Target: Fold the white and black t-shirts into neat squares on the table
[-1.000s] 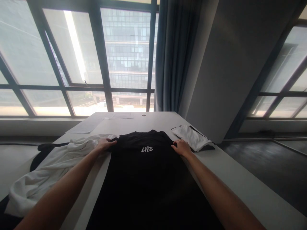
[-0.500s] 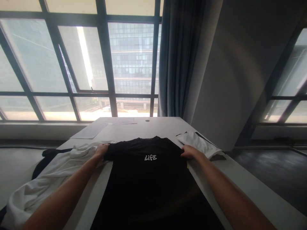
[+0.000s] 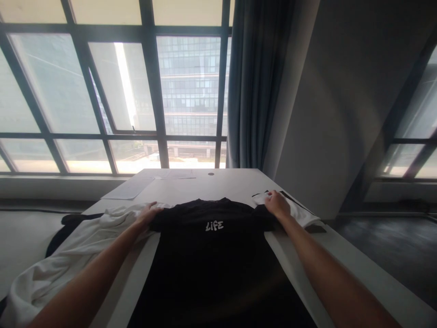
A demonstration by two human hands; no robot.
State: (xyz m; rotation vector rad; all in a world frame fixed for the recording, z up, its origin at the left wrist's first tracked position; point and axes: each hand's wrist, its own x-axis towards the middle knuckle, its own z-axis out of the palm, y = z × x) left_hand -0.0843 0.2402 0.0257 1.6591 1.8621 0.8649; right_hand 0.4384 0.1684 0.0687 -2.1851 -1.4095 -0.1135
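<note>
A black cotton T-shirt with white "LIFE" lettering (image 3: 211, 255) lies flat on the long white table (image 3: 358, 269), its long axis running from the person toward the window. The left hand (image 3: 147, 214) pinches the shirt's left sleeve edge; the right hand (image 3: 278, 205) grips the right sleeve, both equally far up. Left of the shirt sprawls a crumpled white garment (image 3: 68, 255); right of it, a folded white cloth (image 3: 300, 212)

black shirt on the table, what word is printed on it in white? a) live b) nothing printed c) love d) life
d, the black shirt lies spread flat on the table with white letters reading LIFE near its far end, between the left hand and the right hand.
</note>
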